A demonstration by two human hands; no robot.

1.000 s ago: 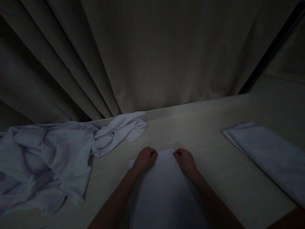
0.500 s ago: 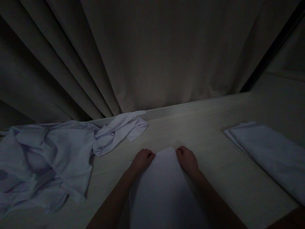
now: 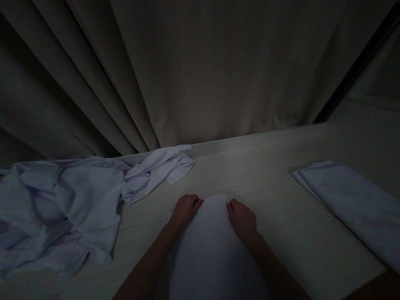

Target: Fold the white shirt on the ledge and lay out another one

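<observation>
Your left hand (image 3: 185, 207) and right hand (image 3: 241, 216) each pinch a far corner of the pale, smooth folded cloth (image 3: 215, 250) lying at 6 o'clock on the light wooden tabletop (image 3: 275, 187). If one grip slips, the fold could skew; a careless leftward sweep risks catching the crumpled white fabric heap (image 3: 62, 208) at 9 o'clock, while the flat folded white stack (image 3: 353, 204) sits well apart at 3 o'clock

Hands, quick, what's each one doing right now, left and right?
Left hand: curled shut on the far edge of the white cloth.
Right hand: curled shut on the same edge of the white cloth.
</observation>
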